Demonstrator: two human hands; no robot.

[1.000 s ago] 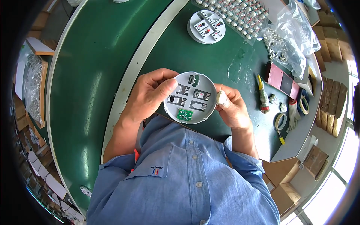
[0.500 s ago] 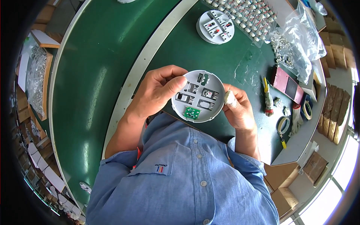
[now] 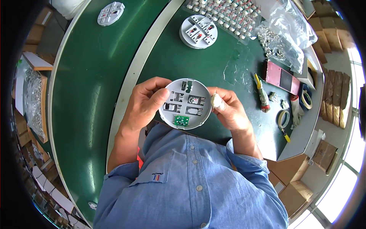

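A round, light grey plastic housing [image 3: 185, 104] is held in front of my chest, its compartmented inside facing up. Several metal contacts sit in its openings, and a small green circuit board [image 3: 182, 121] lies by the rim nearest me. My left hand [image 3: 143, 104] grips the left rim, thumb on top and fingers mostly hidden underneath. On the opposite rim, my right hand [image 3: 231, 111] is closed on the housing, its thumb tip wrapped in something whitish. Beyond my hands stands a stack of similar round housings [image 3: 199, 32], with red bits on its top piece.
Another round piece [image 3: 110, 14] lies on the green strip at left, past a pale rail [image 3: 131, 78]. A tray of small wired parts [image 3: 228, 17] and a clear plastic bag [image 3: 286, 34] lie far right. Nearer are a pink box [image 3: 281, 77], yellow-tipped tool [image 3: 262, 93], tape roll [image 3: 283, 119] and glove [image 3: 296, 108].
My view has shifted, so the bench things sit further left. The round piece at the upper left has come fully into view. Both hands still hold the housing in much the same grip.
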